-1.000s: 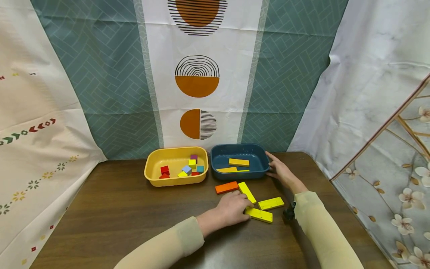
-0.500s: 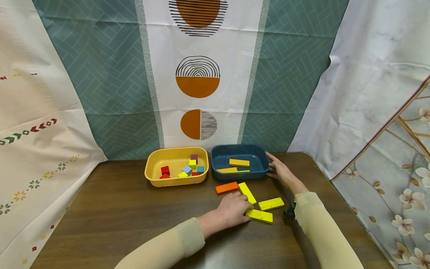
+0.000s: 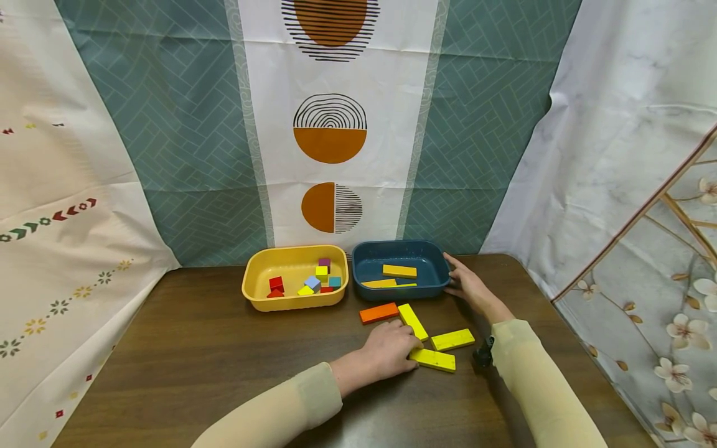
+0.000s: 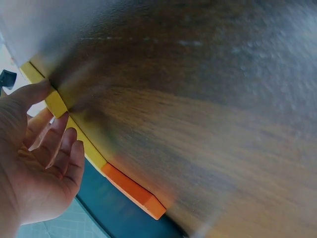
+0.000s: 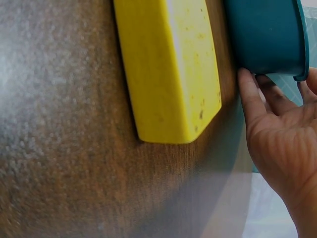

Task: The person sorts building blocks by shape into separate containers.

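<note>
My left hand [image 3: 391,350] pinches the left end of a flat yellow block [image 3: 437,359] on the wooden table. In the left wrist view, the thumb and a fingertip meet that yellow block [image 4: 55,103] from either side, the other fingers reaching out beside it. My right hand [image 3: 469,287] touches the right end of the blue bin [image 3: 400,292], fingers stretched along its outer wall. The right wrist view shows those fingertips at the side of the bin [image 5: 270,39]. Inside the bin lie yellow-orange blocks [image 3: 399,271].
A yellow bin [image 3: 294,303] holding several small coloured cubes stands left of the blue one. In front of the bins lie an orange block [image 3: 378,313] and two more yellow blocks [image 3: 412,321]. A small black object [image 3: 482,354] sits by my right cuff.
</note>
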`<state>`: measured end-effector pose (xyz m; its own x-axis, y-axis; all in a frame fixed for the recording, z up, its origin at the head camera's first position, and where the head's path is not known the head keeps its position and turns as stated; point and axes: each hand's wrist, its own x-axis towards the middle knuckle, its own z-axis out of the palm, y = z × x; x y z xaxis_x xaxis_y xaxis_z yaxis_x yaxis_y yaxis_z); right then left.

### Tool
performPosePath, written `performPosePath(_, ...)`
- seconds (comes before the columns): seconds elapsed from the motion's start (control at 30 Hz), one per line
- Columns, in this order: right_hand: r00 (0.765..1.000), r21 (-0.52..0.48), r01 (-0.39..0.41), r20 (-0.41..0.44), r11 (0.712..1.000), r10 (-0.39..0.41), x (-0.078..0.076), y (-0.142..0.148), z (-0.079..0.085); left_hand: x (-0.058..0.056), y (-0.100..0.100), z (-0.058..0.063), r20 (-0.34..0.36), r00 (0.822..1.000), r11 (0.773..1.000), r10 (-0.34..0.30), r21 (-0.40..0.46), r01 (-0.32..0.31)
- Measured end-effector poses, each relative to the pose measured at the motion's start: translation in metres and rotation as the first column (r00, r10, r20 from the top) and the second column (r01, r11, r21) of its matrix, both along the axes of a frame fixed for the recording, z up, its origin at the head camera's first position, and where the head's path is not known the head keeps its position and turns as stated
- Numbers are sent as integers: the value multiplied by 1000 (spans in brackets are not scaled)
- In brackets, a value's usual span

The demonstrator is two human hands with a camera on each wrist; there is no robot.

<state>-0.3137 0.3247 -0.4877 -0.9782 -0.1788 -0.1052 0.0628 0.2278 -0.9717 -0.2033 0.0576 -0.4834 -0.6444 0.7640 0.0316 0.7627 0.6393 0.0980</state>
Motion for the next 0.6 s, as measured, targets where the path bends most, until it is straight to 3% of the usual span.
performPosePath(0.6,1000,10,-2,-4,1000,2,1,1,1,-1,-4,4,38,999,998,2,55,-4)
